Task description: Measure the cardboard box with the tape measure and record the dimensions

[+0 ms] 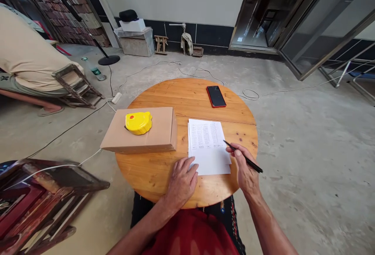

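Note:
On a round wooden table lie white sheets of paper, one over another, with rows of small handwriting on the upper half. My left hand rests flat with its fingers stretched, the tips on the lower left edge of the paper. A black pen is gripped in my right hand, at the paper's right edge. The pen points up and left, its tip near the last written row; whether it touches the paper I cannot tell.
A cardboard box with a yellow tape-measure-like case on top stands at the table's left. A phone lies at the back right. Cables cross the floor. Wooden chairs and a seated person are at left.

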The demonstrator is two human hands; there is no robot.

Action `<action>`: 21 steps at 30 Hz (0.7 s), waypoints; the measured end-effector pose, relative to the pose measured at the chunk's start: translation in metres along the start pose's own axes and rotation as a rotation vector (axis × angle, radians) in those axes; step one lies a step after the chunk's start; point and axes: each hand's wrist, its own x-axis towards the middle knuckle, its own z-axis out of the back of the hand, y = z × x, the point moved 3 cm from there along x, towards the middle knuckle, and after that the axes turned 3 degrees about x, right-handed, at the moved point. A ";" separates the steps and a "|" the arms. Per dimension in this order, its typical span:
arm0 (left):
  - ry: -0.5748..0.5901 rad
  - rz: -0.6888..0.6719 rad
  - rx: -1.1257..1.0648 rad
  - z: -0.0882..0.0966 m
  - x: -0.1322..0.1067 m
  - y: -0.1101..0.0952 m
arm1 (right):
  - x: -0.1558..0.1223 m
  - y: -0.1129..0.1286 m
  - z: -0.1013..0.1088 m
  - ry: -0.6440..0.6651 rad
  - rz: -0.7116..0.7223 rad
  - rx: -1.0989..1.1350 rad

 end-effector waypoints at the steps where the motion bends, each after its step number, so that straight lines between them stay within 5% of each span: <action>1: 0.001 0.005 -0.002 -0.001 0.000 0.000 | 0.004 -0.003 0.002 -0.024 0.009 -0.033; 21: -0.019 0.049 -0.025 -0.002 0.000 0.003 | 0.002 -0.026 0.000 0.021 -0.035 -0.123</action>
